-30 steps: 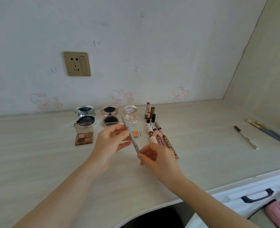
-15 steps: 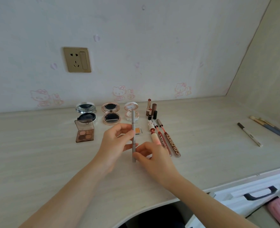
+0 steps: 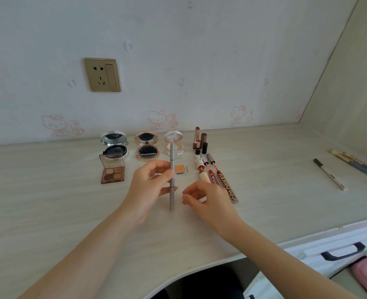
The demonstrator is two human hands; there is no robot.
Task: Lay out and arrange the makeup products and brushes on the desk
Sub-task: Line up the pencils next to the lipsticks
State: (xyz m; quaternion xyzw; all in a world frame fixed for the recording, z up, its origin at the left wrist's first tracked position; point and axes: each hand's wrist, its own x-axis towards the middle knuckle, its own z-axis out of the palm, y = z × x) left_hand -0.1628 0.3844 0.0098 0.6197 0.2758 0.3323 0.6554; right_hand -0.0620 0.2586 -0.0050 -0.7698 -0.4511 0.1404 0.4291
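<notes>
**Desk under cartoon-cat wallpaper: one grey pencil awaits its place in the line-up**

Pale wood-grain desk (image 3: 48, 201), seen from above a person's two bare hands. We find the left hand (image 3: 150, 184) pinching a slim grey pencil (image 3: 172, 160) near its middle, its fingers (image 3: 166, 175) curled onto the barrel. The pencil runs straight away from us, its far end crossing the white compact (image 3: 174, 138). Whether its near end touches the desk we cannot tell. The right hand (image 3: 202, 197) hangs just beside the pencil's lower half, fingers loosely curled and holding nothing, with a clear gap between them and the barrel. We read the grip as a sighting hold: the pencil is lined up with the rows so it can be laid down, and the right hand is ready to steady it.

Outward from the fingers, an orange pan (image 3: 180, 168) sits just right of the pencil. Lip tubes (image 3: 223, 182) lie side by side beyond it, angled toward the front edge. Along the back edge sit a silver compact (image 3: 114, 144), a rose-gold compact (image 3: 146, 145) and the white one, all open, then a cluster of lipsticks (image 3: 199, 140). An open eyeshadow palette (image 3: 112, 169) sits in front of the silver compact. We judge that products are grouped by kind, hence the pencil held between pans and tubes. Well apart, near the right-hand edge, a white pen (image 3: 330, 174) and several brushes (image 3: 357, 167) lie loose, so the job looks part done.
</notes>
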